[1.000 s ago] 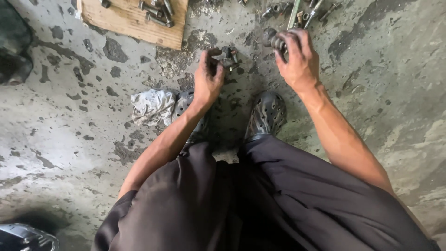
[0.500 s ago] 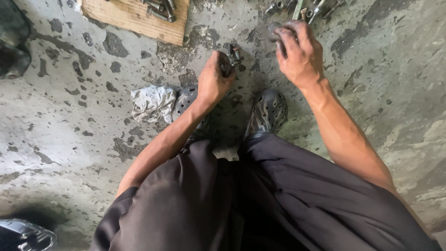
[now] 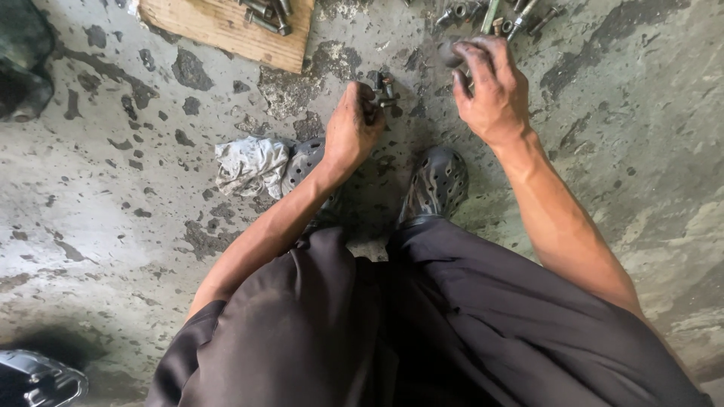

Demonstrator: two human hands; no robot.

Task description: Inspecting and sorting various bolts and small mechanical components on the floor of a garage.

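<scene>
I crouch over a stained concrete floor. My left hand [image 3: 353, 128] is closed around a small dark metal part [image 3: 383, 87] whose end sticks out past my fingers. My right hand [image 3: 490, 87] hovers a little to the right, fingers curled around a small round dark piece [image 3: 449, 53]. Both hands are grimy with grease. Beyond my right hand, loose bolts and sockets [image 3: 498, 15] lie scattered on the floor.
A wooden board [image 3: 219, 26] with several metal bolts [image 3: 268, 11] lies at the top left. A crumpled dirty rag [image 3: 249, 166] sits beside my left foot in a dark perforated clog [image 3: 305, 162]; the other clog [image 3: 436, 185] is right. A metal object [image 3: 38, 380] shows at bottom left.
Both hands have drifted slightly downward in view as the camera shifted. My left hand has turned, with the metal part now poking out beyond the fingers.
</scene>
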